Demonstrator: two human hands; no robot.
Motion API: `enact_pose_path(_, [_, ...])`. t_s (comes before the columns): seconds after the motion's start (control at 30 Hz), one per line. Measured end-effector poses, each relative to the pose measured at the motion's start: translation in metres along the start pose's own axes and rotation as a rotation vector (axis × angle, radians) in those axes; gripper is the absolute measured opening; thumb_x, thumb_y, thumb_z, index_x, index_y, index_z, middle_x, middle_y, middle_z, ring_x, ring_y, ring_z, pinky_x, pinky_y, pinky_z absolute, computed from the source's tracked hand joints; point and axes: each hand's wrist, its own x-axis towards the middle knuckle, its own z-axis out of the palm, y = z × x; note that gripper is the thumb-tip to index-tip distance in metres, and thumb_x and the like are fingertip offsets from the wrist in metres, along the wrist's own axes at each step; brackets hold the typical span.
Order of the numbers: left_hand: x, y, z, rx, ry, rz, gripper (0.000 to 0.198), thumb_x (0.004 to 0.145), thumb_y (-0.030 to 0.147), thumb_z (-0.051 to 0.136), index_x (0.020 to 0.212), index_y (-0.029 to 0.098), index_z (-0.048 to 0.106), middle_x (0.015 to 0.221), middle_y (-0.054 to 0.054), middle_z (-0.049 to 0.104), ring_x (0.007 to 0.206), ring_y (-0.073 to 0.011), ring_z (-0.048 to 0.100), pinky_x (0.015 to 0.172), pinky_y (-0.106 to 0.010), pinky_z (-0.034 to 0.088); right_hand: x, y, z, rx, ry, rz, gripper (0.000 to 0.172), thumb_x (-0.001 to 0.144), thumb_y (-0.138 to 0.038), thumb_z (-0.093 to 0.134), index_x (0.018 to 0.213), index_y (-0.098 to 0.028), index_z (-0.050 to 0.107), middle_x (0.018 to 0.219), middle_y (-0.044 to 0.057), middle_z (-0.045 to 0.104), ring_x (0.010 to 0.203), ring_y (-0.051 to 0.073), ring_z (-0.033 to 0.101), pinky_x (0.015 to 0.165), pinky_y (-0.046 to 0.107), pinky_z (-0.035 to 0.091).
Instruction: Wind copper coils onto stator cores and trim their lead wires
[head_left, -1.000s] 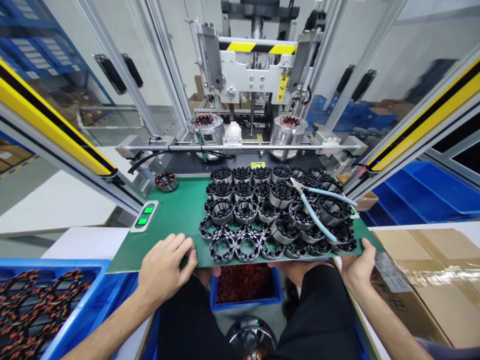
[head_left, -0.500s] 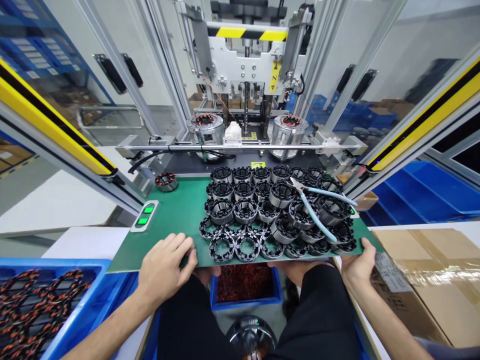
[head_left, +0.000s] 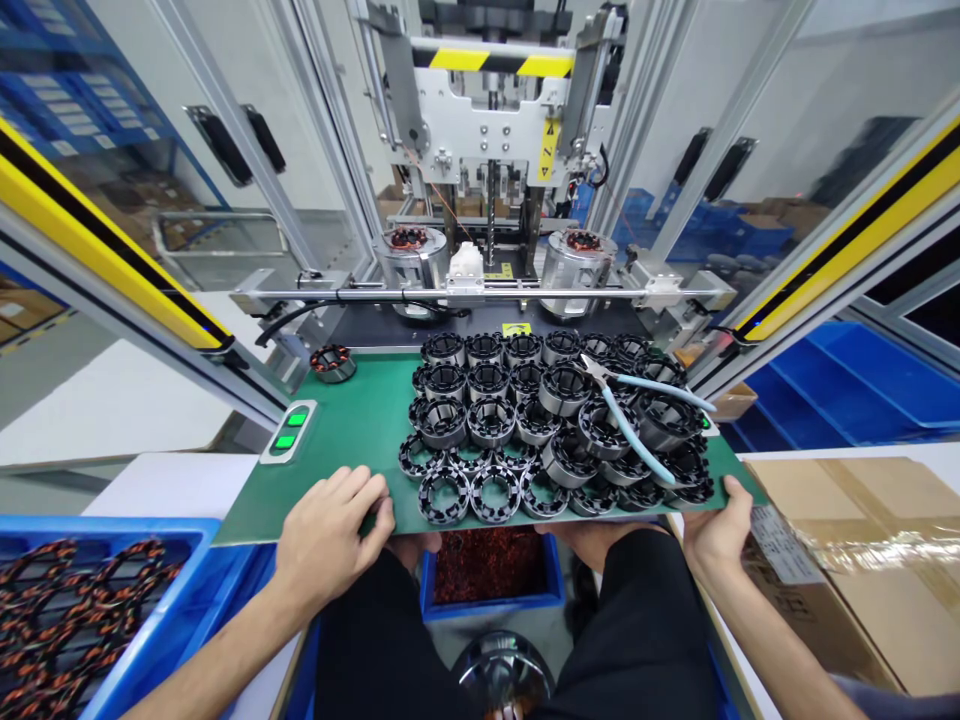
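My left hand (head_left: 334, 535) rests at the front edge of the green tabletop (head_left: 360, 420), its fingers loosely curled with nothing visible in them. At the right front corner my right hand (head_left: 718, 530) grips the tabletop's edge, thumb on top and fingers partly hidden below. Between my hands stand rows of bare motor stator cores (head_left: 491, 422), black and silver rings, some stacked on others at the right. Diagonal cutters (head_left: 634, 410) with light blue handles lie across the right-hand cores. A copper-wound stator (head_left: 333, 363) sits alone at the back left.
Behind the tabletop a winding machine (head_left: 487, 130) carries a wound stator on its left holder (head_left: 412, 265) and right holder (head_left: 576, 270). A blue crate (head_left: 187, 545) of wound stators is at left, a carton (head_left: 877, 540) at right. A blue bin (head_left: 491, 603) stands below.
The machine's upper carriage has shifted very slightly to the left. My hands, the cores and the cutters have not moved.
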Motion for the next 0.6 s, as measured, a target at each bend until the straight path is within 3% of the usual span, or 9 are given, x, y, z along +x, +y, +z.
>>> enact_pose_path(0.2, [-0.0003,-0.0001,0.0018,-0.046,-0.020,-0.041,0.028,0.113,0.025,0.055,0.086,0.027,0.060,0.081,-0.003,0.061,0.080,-0.0258,0.056,0.077,-0.042,0.043,0.0041,0.0032,-0.0039,-0.002,-0.004,-0.027,0.033,0.082,-0.048,0.075,0.105,-0.023,0.073,0.126,0.006,0.083,0.147,0.027,0.070,0.132,0.043,0.055])
enact_pose_path(0.6, [-0.0002,-0.0005,0.0019,0.034,0.004,0.026,0.027,0.117,0.023,0.052,0.090,0.027,0.055,0.082,-0.002,0.057,0.080,-0.0252,0.055,0.077,-0.041,0.045,0.0007,-0.0013,0.0010,0.005,-0.001,-0.018,0.024,0.090,-0.039,0.066,0.105,-0.024,0.076,0.125,0.003,0.085,0.150,0.025,0.069,0.139,0.047,0.050])
